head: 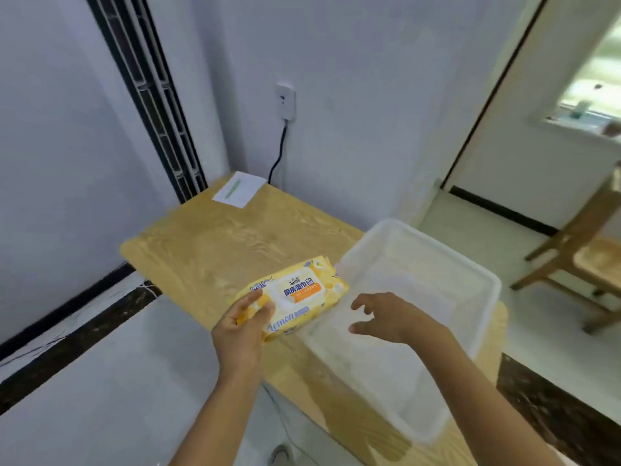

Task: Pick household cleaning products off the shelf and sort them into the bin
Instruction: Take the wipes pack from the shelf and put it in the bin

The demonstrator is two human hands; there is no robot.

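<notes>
Left hand (240, 326): grips wipes pack (295, 295) beside bin (484, 284).
Right hand (391, 319): fingers spread, empty.
Progress: bin looks empty; sorting barely begun.

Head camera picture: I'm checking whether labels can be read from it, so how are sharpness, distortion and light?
Head view: on the wipes pack the word Lemon reads but small print smears; the left hand gripping it and the open right hand look slightly soft; wide-angle distortion slants the black wall strip; light is even, the window washed out.
</notes>
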